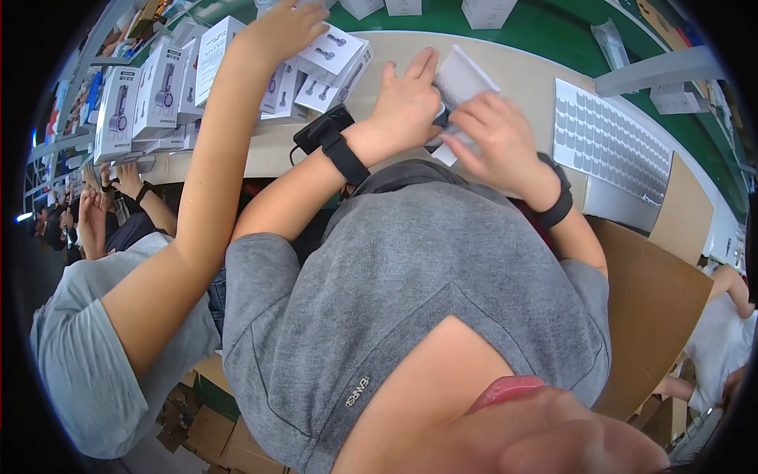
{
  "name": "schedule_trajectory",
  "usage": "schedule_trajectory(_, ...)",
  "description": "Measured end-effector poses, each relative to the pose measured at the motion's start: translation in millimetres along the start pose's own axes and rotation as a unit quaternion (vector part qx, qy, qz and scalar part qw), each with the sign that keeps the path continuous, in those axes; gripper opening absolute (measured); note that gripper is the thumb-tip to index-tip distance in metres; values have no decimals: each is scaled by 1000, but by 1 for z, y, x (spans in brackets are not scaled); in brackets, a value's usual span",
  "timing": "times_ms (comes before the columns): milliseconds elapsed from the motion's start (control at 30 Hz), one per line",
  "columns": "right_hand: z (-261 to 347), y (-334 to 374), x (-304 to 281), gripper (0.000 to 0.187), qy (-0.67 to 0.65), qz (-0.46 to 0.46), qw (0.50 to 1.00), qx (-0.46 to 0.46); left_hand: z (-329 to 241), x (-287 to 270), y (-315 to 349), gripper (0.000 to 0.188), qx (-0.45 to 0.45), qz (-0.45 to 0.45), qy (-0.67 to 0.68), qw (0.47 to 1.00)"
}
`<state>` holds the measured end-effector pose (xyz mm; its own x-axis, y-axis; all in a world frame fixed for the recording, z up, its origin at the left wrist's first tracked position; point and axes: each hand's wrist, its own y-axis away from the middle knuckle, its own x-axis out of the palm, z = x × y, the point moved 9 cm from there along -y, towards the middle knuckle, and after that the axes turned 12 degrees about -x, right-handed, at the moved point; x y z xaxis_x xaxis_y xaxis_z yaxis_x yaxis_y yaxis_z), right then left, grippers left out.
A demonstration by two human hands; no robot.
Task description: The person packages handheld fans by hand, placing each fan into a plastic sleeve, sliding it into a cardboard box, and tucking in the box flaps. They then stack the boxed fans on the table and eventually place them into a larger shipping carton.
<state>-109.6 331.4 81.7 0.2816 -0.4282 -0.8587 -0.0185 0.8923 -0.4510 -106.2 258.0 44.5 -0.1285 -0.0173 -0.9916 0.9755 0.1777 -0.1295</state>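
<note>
Just in front of my body is a small white box (466,73), with a pale panel or flap standing up. My left hand (405,104) is against its left side, two fingers stretched upward and the lower part closed around it. From the right, my right hand (496,134) curls its fingers over the box's near part, slightly smeared by motion. A small dark piece (440,117) shows between the hands; its kind is unclear. Both wrists wear black straps, and a black box-shaped device (325,128) with a cable sits by my left wrist.
A co-worker's arm (209,166) reaches in from the left, the hand over stacked white printed boxes (162,91). A sheet of grey labels (608,138) lies at right. An open cardboard box (647,296) stands beside me. More white boxes (485,12) are on the green surface behind.
</note>
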Motion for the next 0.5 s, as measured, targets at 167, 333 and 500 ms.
schedule_trajectory(167, 11, -17, -12, 21, 75, -21, 989, -123, 12, -7, 23, 39, 29, -73, 108, 991)
schedule_trajectory(333, 6, -14, -8, 28, -14, -33, 992, -124, 53, -33, 50, 38, 11, -61, 293, 954)
schedule_trajectory(500, 31, -28, -23, 30, -10, -87, 990, -112, 78, -64, 65, 34, -17, -119, 405, 907)
